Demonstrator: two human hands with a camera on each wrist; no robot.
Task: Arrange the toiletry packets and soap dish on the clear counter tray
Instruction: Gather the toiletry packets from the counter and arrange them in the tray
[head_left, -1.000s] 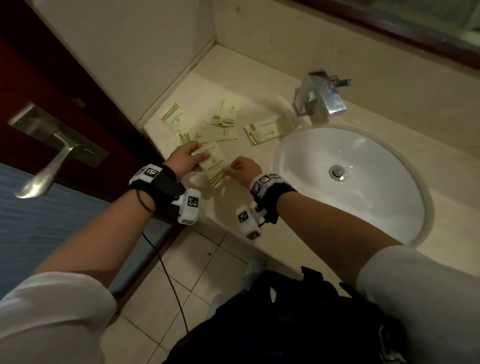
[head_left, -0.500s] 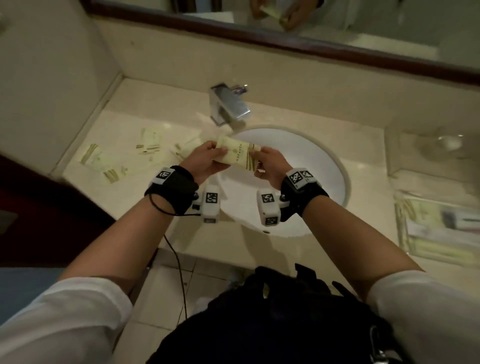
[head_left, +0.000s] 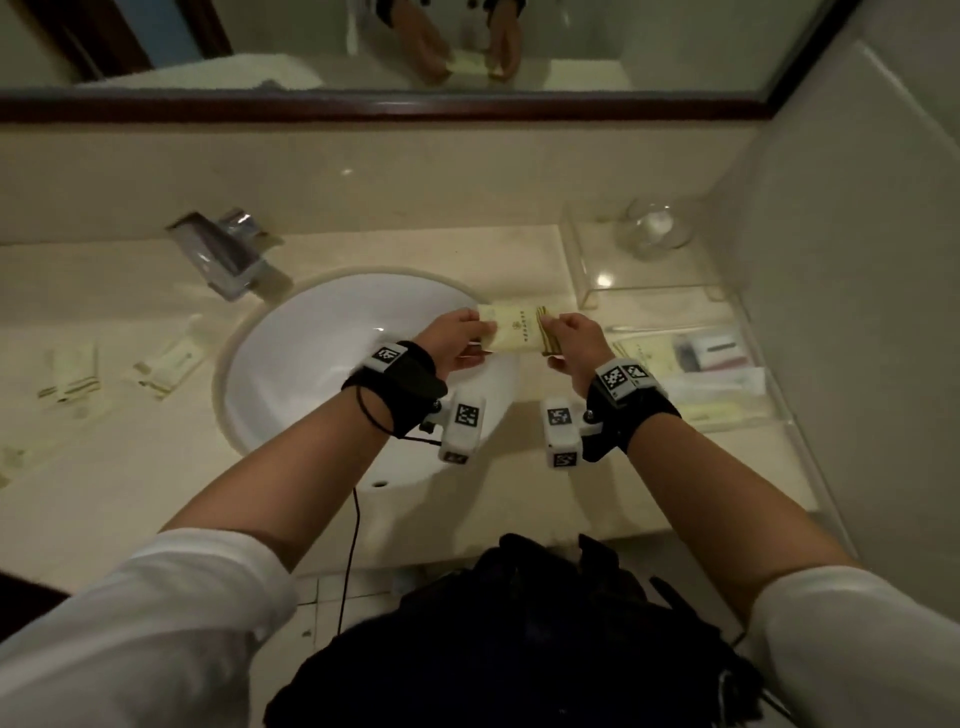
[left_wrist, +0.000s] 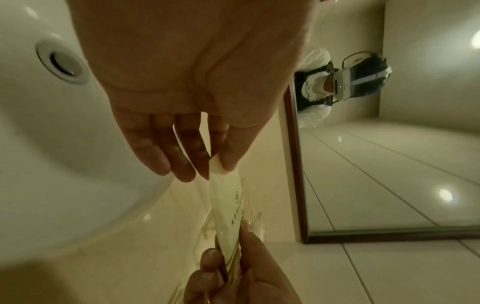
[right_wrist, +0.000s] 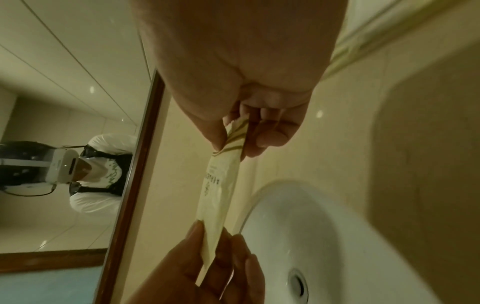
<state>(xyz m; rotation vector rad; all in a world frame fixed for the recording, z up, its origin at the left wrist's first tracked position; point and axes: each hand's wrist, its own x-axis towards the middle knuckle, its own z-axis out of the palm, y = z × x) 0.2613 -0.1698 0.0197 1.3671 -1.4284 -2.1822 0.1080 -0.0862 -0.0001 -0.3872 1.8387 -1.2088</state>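
Observation:
A pale yellow toiletry packet (head_left: 519, 332) with green stripes at one end hangs flat over the right rim of the sink. My left hand (head_left: 460, 340) pinches its plain end (left_wrist: 218, 166) between thumb and fingers. My right hand (head_left: 571, 343) pinches the striped end (right_wrist: 235, 137). Just right of them the clear counter tray (head_left: 769, 415) holds several packets (head_left: 711, 353). A clear glass soap dish (head_left: 657, 228) sits at the tray's far end. More packets (head_left: 166, 364) lie loose on the counter left of the sink.
The white sink basin (head_left: 332, 374) fills the counter's middle, with a chrome faucet (head_left: 228, 254) behind it. A mirror (head_left: 467, 47) with a dark wood frame runs along the back wall. A tiled wall closes the right side beyond the tray.
Both hands have carried the packet from the counter left of the sink, across the basin, to its right rim beside the tray. My view has swung right with them.

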